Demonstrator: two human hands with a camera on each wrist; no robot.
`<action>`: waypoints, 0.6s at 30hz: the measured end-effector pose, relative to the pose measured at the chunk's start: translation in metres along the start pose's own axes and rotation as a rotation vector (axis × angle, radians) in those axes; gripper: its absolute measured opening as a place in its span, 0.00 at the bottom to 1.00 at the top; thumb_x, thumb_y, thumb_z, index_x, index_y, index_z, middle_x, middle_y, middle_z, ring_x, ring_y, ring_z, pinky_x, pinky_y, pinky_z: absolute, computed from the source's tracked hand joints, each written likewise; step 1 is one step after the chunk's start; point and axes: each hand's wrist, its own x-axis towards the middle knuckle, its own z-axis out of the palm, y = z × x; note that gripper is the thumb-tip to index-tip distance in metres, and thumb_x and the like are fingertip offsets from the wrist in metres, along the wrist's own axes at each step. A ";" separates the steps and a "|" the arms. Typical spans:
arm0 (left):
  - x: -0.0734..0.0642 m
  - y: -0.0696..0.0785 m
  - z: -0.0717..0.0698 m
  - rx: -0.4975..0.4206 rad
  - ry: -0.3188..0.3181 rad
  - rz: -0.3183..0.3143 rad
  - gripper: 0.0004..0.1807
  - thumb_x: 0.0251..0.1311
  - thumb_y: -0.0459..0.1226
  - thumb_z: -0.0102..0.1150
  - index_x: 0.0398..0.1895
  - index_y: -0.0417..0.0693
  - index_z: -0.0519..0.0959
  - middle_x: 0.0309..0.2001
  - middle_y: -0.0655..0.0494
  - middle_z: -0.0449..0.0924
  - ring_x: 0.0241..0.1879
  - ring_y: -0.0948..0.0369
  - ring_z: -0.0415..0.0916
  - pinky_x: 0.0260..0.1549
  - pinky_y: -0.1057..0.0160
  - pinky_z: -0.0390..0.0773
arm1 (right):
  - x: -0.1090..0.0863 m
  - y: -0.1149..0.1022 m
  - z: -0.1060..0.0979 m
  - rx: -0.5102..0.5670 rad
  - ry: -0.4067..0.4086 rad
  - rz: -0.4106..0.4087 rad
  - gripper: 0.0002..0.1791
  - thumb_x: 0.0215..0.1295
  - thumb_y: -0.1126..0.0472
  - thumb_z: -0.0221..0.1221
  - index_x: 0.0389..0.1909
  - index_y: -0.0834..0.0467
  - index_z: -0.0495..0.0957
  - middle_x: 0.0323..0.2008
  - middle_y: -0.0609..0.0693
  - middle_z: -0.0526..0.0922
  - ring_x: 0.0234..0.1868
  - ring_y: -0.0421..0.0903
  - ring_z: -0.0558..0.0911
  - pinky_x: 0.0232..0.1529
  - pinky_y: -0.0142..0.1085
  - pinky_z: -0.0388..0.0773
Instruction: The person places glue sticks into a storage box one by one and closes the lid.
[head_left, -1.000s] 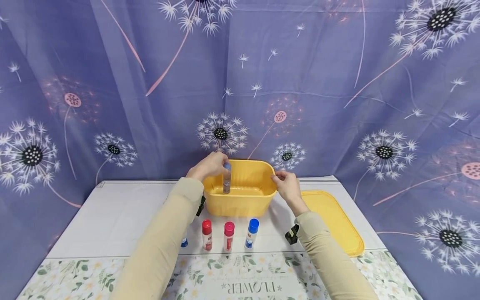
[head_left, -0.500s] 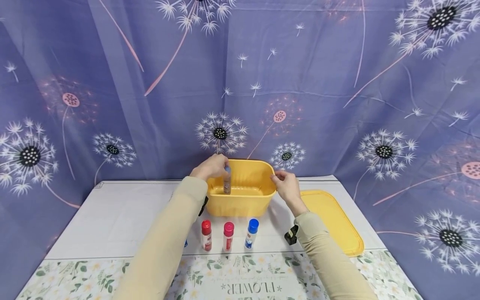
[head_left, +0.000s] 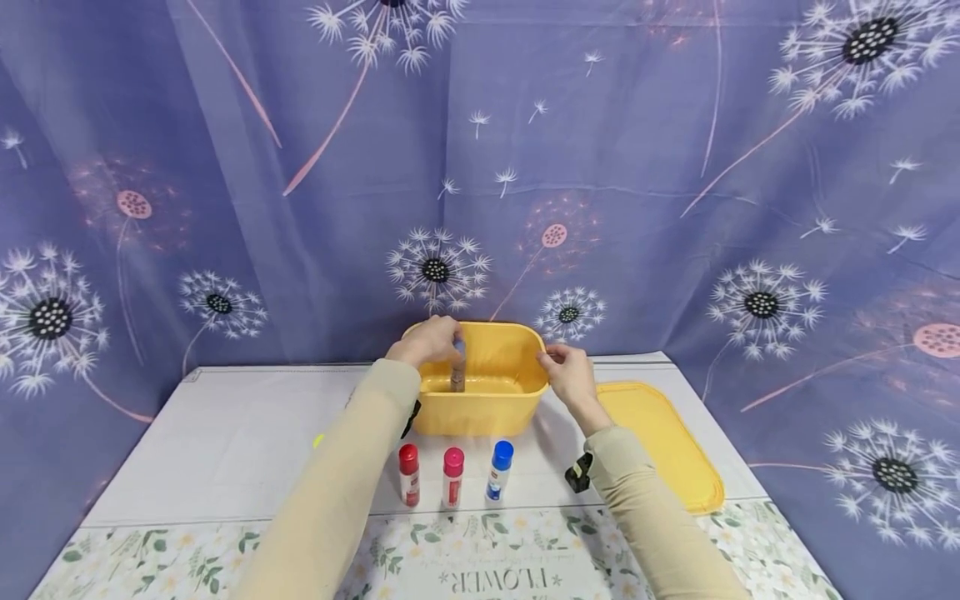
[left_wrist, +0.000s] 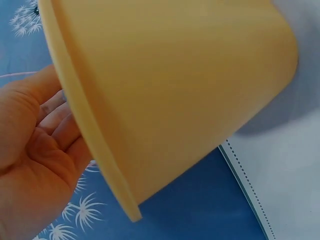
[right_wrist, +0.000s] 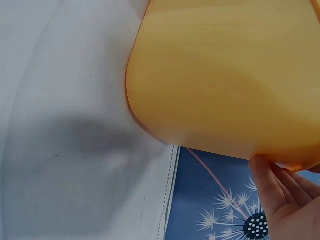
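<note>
A yellow plastic bin [head_left: 480, 414] stands at the back of the table. Reaching over its left end, my left hand [head_left: 429, 342] holds a glue stick [head_left: 458, 377] with a greyish-blue cap upright inside. In the left wrist view the bin's wall [left_wrist: 170, 90] hides that glue stick and the fingertips of the left hand [left_wrist: 40, 150]. My right hand [head_left: 570, 375] pinches the bin's right rim, its thumb against the outer wall in the right wrist view. In front of the bin stand a red-capped glue stick [head_left: 409, 477], a pink-capped one [head_left: 453, 478] and a blue-capped one [head_left: 499, 472].
A flat yellow lid [head_left: 660, 446] lies on the table's right side, partly under the right forearm. A small bright yellow bit [head_left: 318, 440] peeks out beside the left sleeve. Behind the bin hangs a purple dandelion-print curtain [head_left: 337, 250].
My left hand has sunk a little lower into the bin with the glue stick. The right hand keeps its hold on the rim. The head view has shifted slightly.
</note>
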 end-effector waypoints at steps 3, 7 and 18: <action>0.002 0.003 0.003 0.001 -0.002 0.021 0.07 0.57 0.35 0.66 0.38 0.45 0.80 0.35 0.52 0.74 0.36 0.56 0.68 0.33 0.61 0.69 | -0.001 0.001 -0.003 0.007 -0.001 -0.004 0.15 0.67 0.58 0.61 0.46 0.65 0.83 0.38 0.59 0.85 0.39 0.52 0.84 0.38 0.40 0.81; 0.001 0.003 0.005 -0.008 -0.011 0.026 0.08 0.58 0.36 0.66 0.39 0.45 0.80 0.37 0.52 0.74 0.41 0.55 0.66 0.36 0.60 0.69 | 0.000 0.001 -0.001 0.004 0.005 -0.007 0.14 0.67 0.59 0.61 0.45 0.65 0.83 0.38 0.59 0.86 0.38 0.52 0.84 0.37 0.39 0.80; 0.003 0.000 0.008 0.004 -0.004 0.000 0.08 0.58 0.37 0.67 0.39 0.46 0.80 0.39 0.52 0.73 0.43 0.54 0.65 0.38 0.59 0.68 | -0.002 0.000 0.000 0.016 -0.005 0.000 0.15 0.67 0.59 0.61 0.46 0.65 0.83 0.39 0.60 0.85 0.39 0.52 0.84 0.38 0.41 0.80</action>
